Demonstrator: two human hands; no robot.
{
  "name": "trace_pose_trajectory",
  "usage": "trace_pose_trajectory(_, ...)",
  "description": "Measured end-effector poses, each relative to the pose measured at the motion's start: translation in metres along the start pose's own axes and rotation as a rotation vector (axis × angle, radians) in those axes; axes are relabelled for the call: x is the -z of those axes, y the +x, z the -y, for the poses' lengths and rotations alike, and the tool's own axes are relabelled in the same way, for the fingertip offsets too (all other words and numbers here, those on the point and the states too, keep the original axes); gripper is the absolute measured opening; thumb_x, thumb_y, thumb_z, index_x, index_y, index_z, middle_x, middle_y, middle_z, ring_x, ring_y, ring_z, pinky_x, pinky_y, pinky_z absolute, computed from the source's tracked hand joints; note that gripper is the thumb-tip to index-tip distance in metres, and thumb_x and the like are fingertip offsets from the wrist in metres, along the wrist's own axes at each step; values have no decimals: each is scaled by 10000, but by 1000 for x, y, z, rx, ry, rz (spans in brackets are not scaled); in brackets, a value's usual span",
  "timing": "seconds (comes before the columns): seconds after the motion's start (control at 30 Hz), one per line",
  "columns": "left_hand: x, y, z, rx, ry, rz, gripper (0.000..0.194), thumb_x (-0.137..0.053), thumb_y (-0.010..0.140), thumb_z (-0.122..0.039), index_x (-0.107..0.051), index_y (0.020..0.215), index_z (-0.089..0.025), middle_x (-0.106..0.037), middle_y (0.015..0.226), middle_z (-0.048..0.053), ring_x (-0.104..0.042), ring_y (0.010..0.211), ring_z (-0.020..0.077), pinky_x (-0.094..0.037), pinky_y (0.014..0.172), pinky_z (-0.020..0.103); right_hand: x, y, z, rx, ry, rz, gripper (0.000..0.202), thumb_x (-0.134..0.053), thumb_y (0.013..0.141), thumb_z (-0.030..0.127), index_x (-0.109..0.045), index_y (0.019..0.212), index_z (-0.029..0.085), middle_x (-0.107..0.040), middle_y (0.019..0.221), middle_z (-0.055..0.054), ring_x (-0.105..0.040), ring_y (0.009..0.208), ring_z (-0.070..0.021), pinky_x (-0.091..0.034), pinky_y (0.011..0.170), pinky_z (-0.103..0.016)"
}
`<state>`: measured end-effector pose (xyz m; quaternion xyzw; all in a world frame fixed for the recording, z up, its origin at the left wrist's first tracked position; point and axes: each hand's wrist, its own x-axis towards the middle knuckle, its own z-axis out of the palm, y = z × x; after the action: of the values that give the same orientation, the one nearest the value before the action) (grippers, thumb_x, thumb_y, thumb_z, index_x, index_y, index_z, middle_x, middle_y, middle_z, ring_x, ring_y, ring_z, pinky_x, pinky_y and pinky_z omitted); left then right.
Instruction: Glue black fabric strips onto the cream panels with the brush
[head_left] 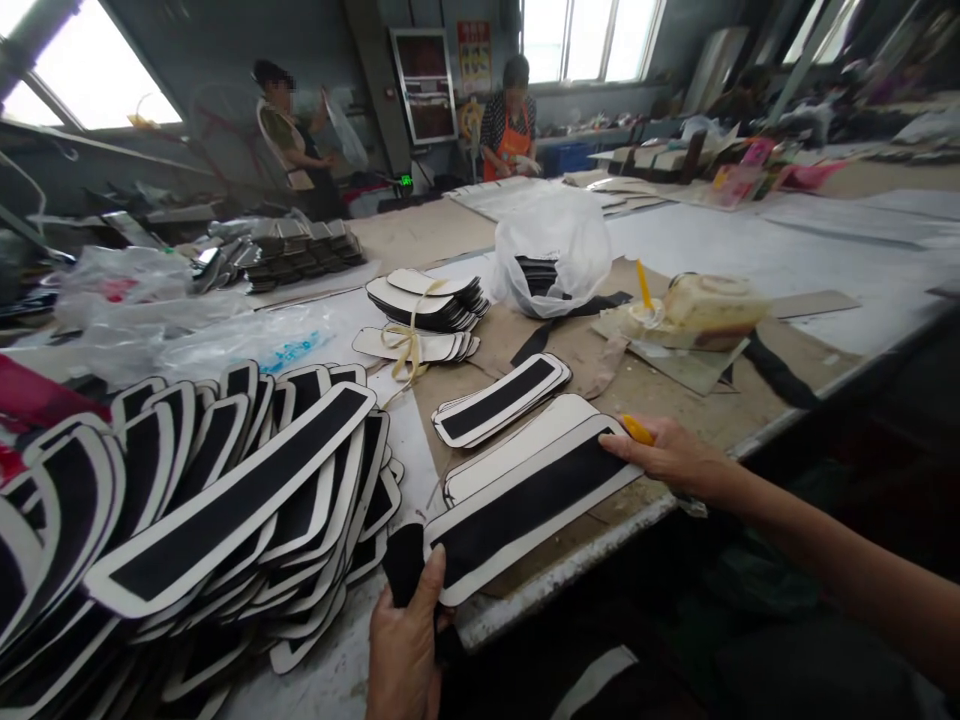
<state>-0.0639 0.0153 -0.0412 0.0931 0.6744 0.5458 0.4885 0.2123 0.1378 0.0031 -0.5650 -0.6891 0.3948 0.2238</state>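
A long white panel [480, 568] with a black strip down its middle slants between my two hands at the table's front edge. My left hand [409, 640] grips its near left corner, thumb on top, with loose black strips [406, 562] in the same hand. At the far right end, my right hand [667, 455] pinches the panel and also holds a yellow-handled tool [637, 430] whose working end is hidden. Blank white pieces [517, 450] lie just behind the panel. Beyond them is a small stack of strip-covered pieces [502, 400].
A large fanned pile of similar pieces [247, 500] covers the left. Behind are a tied bundle [420, 300], a plastic bag [551, 240] with black pieces, and a smeared tub [712, 305] beside an upright yellow handle [643, 283]. Two people [514, 120] [289, 140] stand across the room.
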Motion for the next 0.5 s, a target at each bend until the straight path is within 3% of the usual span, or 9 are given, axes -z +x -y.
trace_pose_trajectory(0.17, 4, -1, 4, -6, -3, -29, 534, -803, 574, -385, -622, 1015, -145, -687, 891, 69, -654, 722, 212, -493, 506, 238, -3, -6, -8, -34, 135, 45, 399, -493, 807, 573, -473, 674, 198, -401, 565, 47, -342, 481, -91, -277, 435, -227)
trace_pose_trajectory(0.33, 7, -1, 6, 65, -8, -7, 525, -784, 621, -363, -598, 1079, -185, -685, 902, 40, -658, 734, 203, -524, 575, 258, -3, -10, -9, -133, 368, 74, 409, -595, 738, 583, -487, 711, 190, -413, 572, 54, -345, 471, -75, -275, 418, -214)
trace_pose_trajectory(0.5, 3, -6, 5, 163, -160, 110, 530, -774, 640, -305, -587, 1131, -237, -695, 926, 27, -662, 734, 195, -537, 615, 269, 0, -16, -4, -221, 674, 143, 412, -698, 659, 539, -498, 694, 180, -428, 548, 58, -348, 439, -59, -270, 398, -202)
